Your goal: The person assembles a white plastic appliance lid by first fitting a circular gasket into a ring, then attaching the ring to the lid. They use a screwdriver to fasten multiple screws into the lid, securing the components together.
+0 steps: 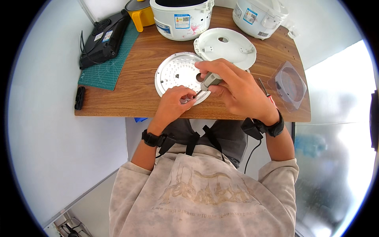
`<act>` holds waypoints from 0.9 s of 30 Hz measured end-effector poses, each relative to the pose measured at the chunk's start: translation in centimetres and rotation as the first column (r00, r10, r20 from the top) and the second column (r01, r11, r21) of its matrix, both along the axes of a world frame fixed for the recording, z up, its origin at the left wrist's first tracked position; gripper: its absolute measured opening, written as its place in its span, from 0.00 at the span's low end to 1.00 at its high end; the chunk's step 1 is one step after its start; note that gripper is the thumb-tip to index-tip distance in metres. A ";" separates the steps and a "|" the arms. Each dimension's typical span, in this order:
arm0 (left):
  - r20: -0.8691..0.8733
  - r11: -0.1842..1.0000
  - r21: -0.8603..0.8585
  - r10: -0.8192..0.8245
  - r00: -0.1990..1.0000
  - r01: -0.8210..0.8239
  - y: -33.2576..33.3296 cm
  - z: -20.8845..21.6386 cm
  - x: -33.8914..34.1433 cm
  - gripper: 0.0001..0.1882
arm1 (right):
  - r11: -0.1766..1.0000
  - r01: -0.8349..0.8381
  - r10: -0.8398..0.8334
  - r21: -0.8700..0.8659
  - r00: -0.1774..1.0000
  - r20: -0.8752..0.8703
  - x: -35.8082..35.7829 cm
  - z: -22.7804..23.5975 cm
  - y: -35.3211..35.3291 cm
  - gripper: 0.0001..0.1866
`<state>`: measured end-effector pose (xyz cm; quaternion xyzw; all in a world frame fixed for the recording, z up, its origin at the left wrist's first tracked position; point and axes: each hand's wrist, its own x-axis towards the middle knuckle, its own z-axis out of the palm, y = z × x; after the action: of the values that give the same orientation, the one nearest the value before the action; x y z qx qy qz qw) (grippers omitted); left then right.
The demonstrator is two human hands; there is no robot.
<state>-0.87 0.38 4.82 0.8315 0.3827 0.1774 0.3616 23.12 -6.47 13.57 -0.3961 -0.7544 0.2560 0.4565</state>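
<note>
My right hand (242, 89) is closed around the grey handle of a screwdriver (212, 80). Its shaft slants down and left to the fingertips of my left hand (173, 102). Those fingers pinch a small shiny metal piece (184, 100) at the near rim of a round perforated metal plate (173, 73). The fingers hide most of that piece. The plate lies on the table and has a dark hole at its centre, partly behind my right hand. Just beyond it rests a white oval lid cover (233, 51).
A white rice cooker body (181, 21) and a second white cooker (258, 17) stand at the back of the wooden table (138, 94). Right of my hands is a clear plastic container (290, 85). On the left are a green cutting mat (100, 75), a black device (106, 41) and a yellow pot (141, 16).
</note>
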 end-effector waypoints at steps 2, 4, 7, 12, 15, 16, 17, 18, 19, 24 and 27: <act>0.063 1.000 -0.001 0.008 0.998 -0.008 0.1 -0.7 -0.1 0.09 | 1.000 0.004 -0.004 -0.008 1.000 -0.007 0.1 0.0 0.0 0.32; 0.051 1.000 0.008 0.004 0.999 -0.004 0.1 -0.7 -0.1 0.08 | 1.000 0.017 -0.018 0.010 1.000 0.008 0.2 0.0 -0.1 0.31; -0.006 1.000 -0.006 0.000 1.000 0.000 0.1 -0.2 0.0 0.09 | 0.999 0.036 -0.037 0.017 0.999 0.015 0.4 -0.1 -0.2 0.30; -0.019 1.000 -0.026 0.009 1.000 -0.010 0.1 -0.2 -0.1 0.10 | 0.999 0.038 -0.038 0.036 0.999 0.000 0.4 -0.2 -0.2 0.30; -0.024 1.000 -0.013 0.005 1.000 -0.006 0.2 -0.2 -0.1 0.10 | 0.999 0.020 -0.020 0.031 1.000 -0.015 0.3 -0.1 -0.2 0.30; -0.033 1.000 -0.004 0.004 0.999 -0.005 0.2 -0.2 -0.1 0.10 | 0.999 0.017 -0.016 0.027 1.000 -0.016 0.3 -0.1 -0.2 0.30; -0.041 1.000 0.006 0.004 0.999 -0.004 0.2 -0.1 -0.1 0.10 | 1.000 0.013 -0.013 0.024 1.000 -0.017 0.3 0.0 -0.2 0.30; -0.028 1.000 0.000 0.008 1.000 -0.008 0.1 -0.1 -0.1 0.10 | 1.000 0.011 -0.011 0.013 1.000 -0.014 0.2 -0.1 -0.2 0.30; -0.014 1.000 -0.006 0.012 1.000 -0.012 0.1 -0.1 0.0 0.10 | 1.000 0.011 -0.011 0.001 1.000 -0.011 0.2 -0.1 -0.2 0.30; 0.003 0.999 -0.039 0.035 0.999 -0.035 0.0 -0.1 0.1 0.11 | 1.000 0.027 -0.027 0.013 1.000 -0.005 0.2 -0.2 -0.2 0.30; -0.009 0.999 -0.032 0.038 0.999 -0.038 0.0 -0.1 0.1 0.12 | 0.999 0.036 -0.036 0.011 0.999 -0.006 0.2 -0.2 -0.2 0.30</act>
<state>-0.73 0.40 4.76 0.8188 0.4028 0.1746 0.3699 23.29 -6.70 13.35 -0.4066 -0.7473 0.2446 0.4653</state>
